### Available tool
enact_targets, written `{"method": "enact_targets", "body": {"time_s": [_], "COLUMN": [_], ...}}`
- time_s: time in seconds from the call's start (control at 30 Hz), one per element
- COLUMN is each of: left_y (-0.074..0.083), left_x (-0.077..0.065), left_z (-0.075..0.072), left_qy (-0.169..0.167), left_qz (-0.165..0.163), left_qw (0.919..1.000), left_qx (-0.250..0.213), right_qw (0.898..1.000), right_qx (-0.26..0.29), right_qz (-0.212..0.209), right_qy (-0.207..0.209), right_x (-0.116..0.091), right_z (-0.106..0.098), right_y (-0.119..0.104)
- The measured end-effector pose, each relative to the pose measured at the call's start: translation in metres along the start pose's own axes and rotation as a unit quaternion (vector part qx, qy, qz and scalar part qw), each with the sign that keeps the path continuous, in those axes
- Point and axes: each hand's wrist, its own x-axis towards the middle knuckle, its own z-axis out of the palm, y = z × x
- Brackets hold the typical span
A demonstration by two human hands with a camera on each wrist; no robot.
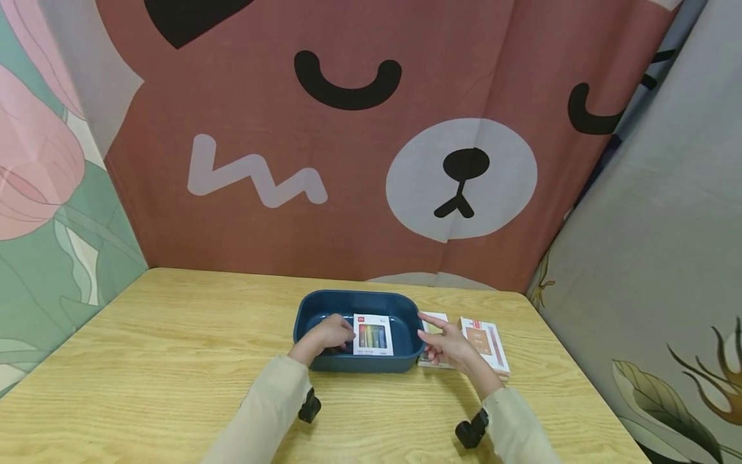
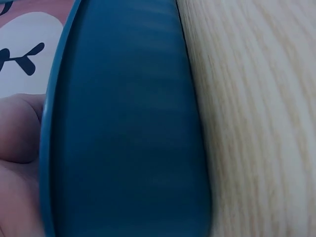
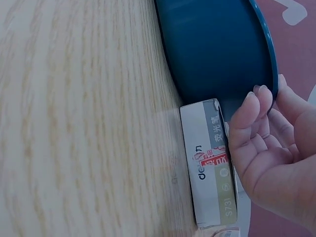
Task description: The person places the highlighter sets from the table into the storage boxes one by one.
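In the head view a dark blue plastic basin [image 1: 359, 365] stands on the table. Inside it is a flat white box [image 1: 373, 336] printed with a row of coloured sticks. My left hand [image 1: 330, 333] reaches over the near left rim and pinches that box by its left edge; the thumb is hidden. My right hand [image 1: 449, 341] holds the basin's right rim, thumb and forefinger at the edge. In the right wrist view the other fingers [image 3: 247, 111] curl outside the wall, beside a highlighter box [image 3: 205, 165]. The left wrist view shows mostly the basin's outer wall [image 2: 128, 118].
Right of the basin, partly behind my right hand, lies a white box [image 1: 435, 364] close to the wall. Farther right is another white box with an orange panel [image 1: 478, 341]. Printed curtains [image 1: 261, 238] hang behind the wooden table [image 1: 174, 361] and at both sides.
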Motion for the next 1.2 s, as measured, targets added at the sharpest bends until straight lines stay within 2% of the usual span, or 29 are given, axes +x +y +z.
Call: {"method": "enact_targets", "body": {"time_s": [0.13,0.27,0.57,0.9,1.2], "left_y": [-0.001,-0.002,0.002,-0.001,-0.001], "left_x": [0.0,-0.002,-0.01,-0.019,-0.027], "left_z": [-0.002,-0.006,-0.014,-0.03,-0.044], "left_qy": [0.036,0.074,0.106,0.14,0.135], "left_qz": [0.055,0.119,0.193,0.22,0.215], "left_qw": [0.9967,0.9878,0.9687,0.9536,0.9513], "left_qx": [0.047,0.068,0.115,0.15,0.176], "right_qw": [1.0,1.0,1.0,1.0,0.999], "right_qx": [0.002,-0.004,-0.012,-0.025,-0.044], "right_qz": [-0.004,-0.004,-0.009,-0.018,-0.031], "right_qy": [-0.006,-0.003,-0.007,-0.004,0.006], "right_x": [0.0,0.0,0.0,0.002,0.002], "right_z": [-0.001,0.0,-0.001,-0.001,-0.001], "right_y": [0.0,-0.001,-0.002,0.001,0.002]}}
